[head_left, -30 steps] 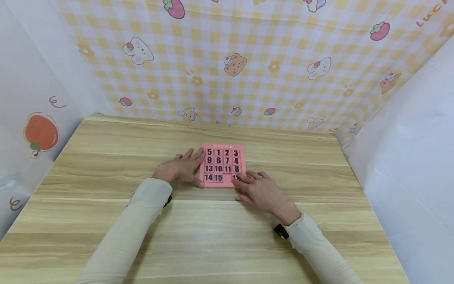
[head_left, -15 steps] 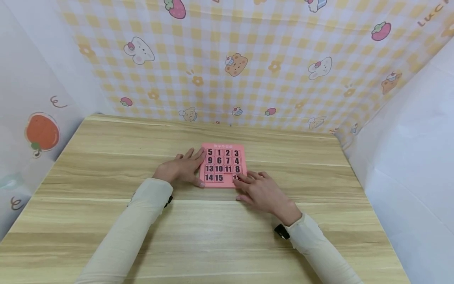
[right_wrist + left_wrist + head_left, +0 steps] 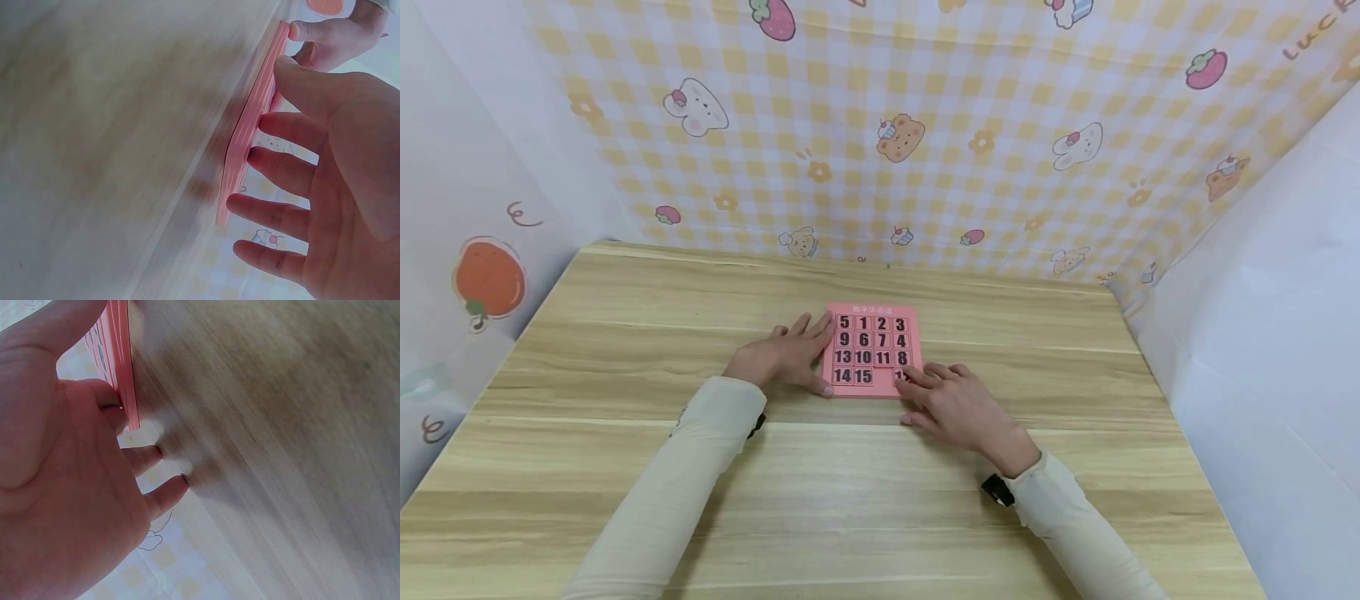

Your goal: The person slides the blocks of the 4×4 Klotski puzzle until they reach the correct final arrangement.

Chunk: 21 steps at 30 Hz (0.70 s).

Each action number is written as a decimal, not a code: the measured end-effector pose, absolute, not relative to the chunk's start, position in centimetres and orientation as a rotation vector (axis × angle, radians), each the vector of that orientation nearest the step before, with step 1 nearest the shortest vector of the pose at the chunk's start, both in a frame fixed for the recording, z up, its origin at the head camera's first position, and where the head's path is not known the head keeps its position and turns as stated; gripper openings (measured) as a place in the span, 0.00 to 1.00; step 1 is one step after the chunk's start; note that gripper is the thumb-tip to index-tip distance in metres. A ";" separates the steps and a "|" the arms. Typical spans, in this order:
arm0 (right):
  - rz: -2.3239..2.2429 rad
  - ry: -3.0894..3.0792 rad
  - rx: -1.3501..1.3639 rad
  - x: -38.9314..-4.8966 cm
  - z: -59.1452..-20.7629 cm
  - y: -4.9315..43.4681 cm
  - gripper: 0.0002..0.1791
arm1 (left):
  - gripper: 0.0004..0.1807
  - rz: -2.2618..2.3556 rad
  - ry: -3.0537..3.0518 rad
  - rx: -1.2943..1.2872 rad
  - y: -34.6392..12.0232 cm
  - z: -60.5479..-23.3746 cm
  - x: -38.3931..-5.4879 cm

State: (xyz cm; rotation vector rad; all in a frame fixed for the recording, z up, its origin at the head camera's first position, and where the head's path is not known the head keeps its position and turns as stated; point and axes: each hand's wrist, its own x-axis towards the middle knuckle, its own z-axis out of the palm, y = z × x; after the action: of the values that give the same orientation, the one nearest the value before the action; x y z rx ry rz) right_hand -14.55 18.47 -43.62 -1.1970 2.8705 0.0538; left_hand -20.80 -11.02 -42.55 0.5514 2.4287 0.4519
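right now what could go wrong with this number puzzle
Fingers of the right hand partly cover the bottom-right tile, so its number could be misread. The gap borders that tile, tile 15 and tile 11, so the wrong one might get pushed in. The left hand touches the left side of the puzzle; without that hand, it might slide on the table.

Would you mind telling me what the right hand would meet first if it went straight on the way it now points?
Most likely the partly covered lower-right tile of the pink number puzzle; the right hand seems to touch that tile, though its exact height above it is unclear.
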 end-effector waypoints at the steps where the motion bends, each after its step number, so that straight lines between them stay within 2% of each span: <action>1: 0.052 2.870 -1.195 -14.6 -43.6 18.5 0.30 | 0.63 0.450 2.429 0.552 -11.0 -42.5 -20.8; 21: 0.039 2.866 -1.174 -14.6 -43.6 18.7 0.31 | 0.63 0.439 2.425 0.547 -11.0 -42.5 -20.9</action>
State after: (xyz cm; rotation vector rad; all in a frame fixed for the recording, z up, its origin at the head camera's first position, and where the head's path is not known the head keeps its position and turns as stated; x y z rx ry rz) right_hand -14.61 18.69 -43.64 -1.1738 2.8659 0.0389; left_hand -20.85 -11.01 -42.48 0.5469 2.4254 0.4392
